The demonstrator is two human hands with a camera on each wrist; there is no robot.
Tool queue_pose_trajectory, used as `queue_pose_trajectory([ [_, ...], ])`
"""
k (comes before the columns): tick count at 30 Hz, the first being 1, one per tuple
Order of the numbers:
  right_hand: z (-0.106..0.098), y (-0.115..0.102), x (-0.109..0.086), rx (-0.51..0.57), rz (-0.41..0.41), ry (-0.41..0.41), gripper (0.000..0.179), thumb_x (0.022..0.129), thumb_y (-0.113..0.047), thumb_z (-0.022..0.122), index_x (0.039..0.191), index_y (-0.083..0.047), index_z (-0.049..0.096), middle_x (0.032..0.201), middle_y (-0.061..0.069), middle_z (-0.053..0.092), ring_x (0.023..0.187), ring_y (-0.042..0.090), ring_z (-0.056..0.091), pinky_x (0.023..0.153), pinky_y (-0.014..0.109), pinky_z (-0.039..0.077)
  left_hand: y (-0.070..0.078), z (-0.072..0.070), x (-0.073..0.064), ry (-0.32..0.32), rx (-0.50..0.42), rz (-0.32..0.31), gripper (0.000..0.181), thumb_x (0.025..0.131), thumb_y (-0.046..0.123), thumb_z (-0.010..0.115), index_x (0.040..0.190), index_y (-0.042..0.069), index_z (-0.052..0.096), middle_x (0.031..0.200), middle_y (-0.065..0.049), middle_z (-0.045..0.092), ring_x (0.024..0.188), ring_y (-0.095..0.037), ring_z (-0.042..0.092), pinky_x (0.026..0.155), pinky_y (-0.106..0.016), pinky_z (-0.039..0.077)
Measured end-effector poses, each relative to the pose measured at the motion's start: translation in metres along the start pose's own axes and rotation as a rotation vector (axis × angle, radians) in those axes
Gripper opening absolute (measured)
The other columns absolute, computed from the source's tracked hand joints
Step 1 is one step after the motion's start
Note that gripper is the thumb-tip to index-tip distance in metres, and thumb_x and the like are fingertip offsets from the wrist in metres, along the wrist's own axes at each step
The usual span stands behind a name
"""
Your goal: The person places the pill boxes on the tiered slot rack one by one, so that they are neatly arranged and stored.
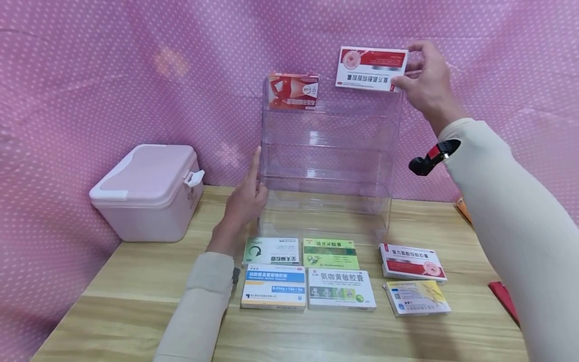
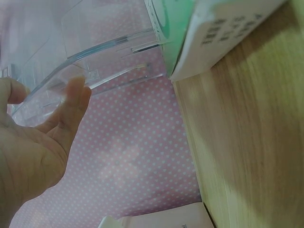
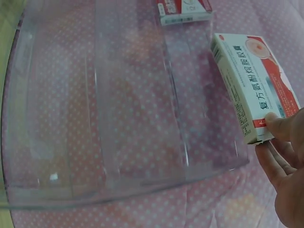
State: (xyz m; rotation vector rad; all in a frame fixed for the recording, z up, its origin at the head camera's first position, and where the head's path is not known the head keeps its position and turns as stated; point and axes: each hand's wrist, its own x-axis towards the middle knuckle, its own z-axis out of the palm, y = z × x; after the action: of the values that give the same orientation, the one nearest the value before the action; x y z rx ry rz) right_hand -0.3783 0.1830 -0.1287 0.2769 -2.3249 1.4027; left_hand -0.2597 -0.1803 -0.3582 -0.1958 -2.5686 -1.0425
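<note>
My right hand (image 1: 427, 80) pinches a red-and-white medicine box (image 1: 372, 68) at its right end, thumb on the printed face. The box is above the top right of a clear plastic tiered rack (image 1: 325, 163); the right wrist view shows this box (image 3: 254, 85) beside the rack's top tier. A red medicine box (image 1: 293, 92) stands in the top tier at the left. My left hand (image 1: 246, 200) holds the rack's left side edge. In the left wrist view its fingers (image 2: 73, 102) lie about that edge; part of the grip is hidden.
Before the rack lie several medicine boxes: green-and-white (image 1: 271, 251), lime green (image 1: 330, 253), blue-and-white (image 1: 273, 287), white (image 1: 341, 290), red-and-white (image 1: 413, 262) and yellow-and-white (image 1: 418, 298). A pink lidded case (image 1: 147, 193) stands left. Behind hangs a pink dotted cloth (image 1: 217, 75).
</note>
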Motion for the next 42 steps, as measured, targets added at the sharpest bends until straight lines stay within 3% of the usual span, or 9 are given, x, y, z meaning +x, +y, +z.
queue_pose_trajectory([
  [3,0.007,-0.008,0.004,-0.103,-0.009,0.009,0.062,0.096,0.002,0.073,0.148,-0.028,0.055,0.110,-0.012,0.068,0.109,0.010,0.069,0.098,0.021,0.057,0.000,0.001,0.000,0.001,-0.004,0.010,0.087,0.105,0.022,0.044,0.171,0.048,-0.008,0.171,-0.009,0.040,0.064,-0.023,0.044,0.057,-0.037,0.041],
  [5,0.012,-0.013,0.006,-0.176,-0.029,0.009,0.063,0.098,-0.001,0.072,0.151,-0.029,0.054,0.124,-0.004,0.072,0.118,0.013,0.070,0.105,0.026,0.057,0.000,0.001,0.001,0.004,0.001,0.018,0.087,0.105,0.022,0.043,0.171,0.048,-0.008,0.170,-0.009,0.041,0.064,-0.023,0.043,0.057,-0.037,0.040],
  [10,0.026,-0.017,0.010,-0.335,-0.055,-0.027,0.066,0.102,-0.006,0.069,0.159,-0.030,0.047,0.154,0.011,0.063,0.132,0.020,0.067,0.110,0.031,0.056,0.001,0.001,0.003,0.016,0.006,0.028,0.087,0.105,0.023,0.044,0.172,0.047,-0.007,0.171,-0.009,0.042,0.065,-0.024,0.043,0.059,-0.038,0.040],
  [20,0.042,0.002,0.005,-0.403,-0.027,-0.107,0.058,0.102,-0.007,0.068,0.156,-0.020,0.049,0.151,0.012,0.066,0.129,0.024,0.069,0.100,0.028,0.058,0.000,0.000,0.000,0.001,-0.006,0.011,0.087,0.104,0.023,0.044,0.172,0.045,-0.006,0.171,-0.010,0.041,0.064,-0.024,0.044,0.058,-0.038,0.040],
  [29,0.049,0.002,0.002,-0.439,-0.066,-0.087,0.056,0.104,-0.007,0.062,0.157,-0.016,0.045,0.155,0.012,0.064,0.131,0.028,0.069,0.106,0.038,0.059,0.001,-0.004,0.000,0.002,-0.005,0.015,0.088,0.104,0.023,0.044,0.171,0.049,-0.008,0.173,-0.009,0.038,0.066,-0.024,0.044,0.059,-0.039,0.042],
  [33,0.049,0.006,-0.001,-0.498,-0.105,-0.083,0.046,0.105,-0.008,0.059,0.150,-0.008,0.052,0.152,0.016,0.065,0.131,0.032,0.067,0.110,0.044,0.056,0.001,-0.003,0.000,0.001,-0.007,0.016,0.088,0.104,0.023,0.044,0.171,0.050,-0.007,0.176,-0.008,0.035,0.065,-0.024,0.044,0.058,-0.039,0.042],
  [36,0.049,0.008,-0.004,-0.537,-0.128,-0.071,0.043,0.103,-0.007,0.056,0.146,-0.004,0.057,0.151,0.021,0.063,0.134,0.037,0.062,0.114,0.049,0.052,0.001,-0.002,0.001,0.003,-0.004,0.017,0.089,0.104,0.023,0.044,0.171,0.050,-0.007,0.175,-0.009,0.037,0.067,-0.024,0.044,0.059,-0.039,0.042],
  [42,0.048,0.008,-0.009,-0.613,-0.087,-0.098,0.063,0.098,-0.007,0.061,0.160,-0.012,0.051,0.159,0.022,0.045,0.148,0.040,0.040,0.126,0.056,0.035,0.000,-0.001,0.003,0.007,-0.006,0.015,0.089,0.104,0.022,0.044,0.171,0.049,-0.007,0.178,-0.007,0.031,0.064,-0.024,0.043,0.057,-0.038,0.041],
])
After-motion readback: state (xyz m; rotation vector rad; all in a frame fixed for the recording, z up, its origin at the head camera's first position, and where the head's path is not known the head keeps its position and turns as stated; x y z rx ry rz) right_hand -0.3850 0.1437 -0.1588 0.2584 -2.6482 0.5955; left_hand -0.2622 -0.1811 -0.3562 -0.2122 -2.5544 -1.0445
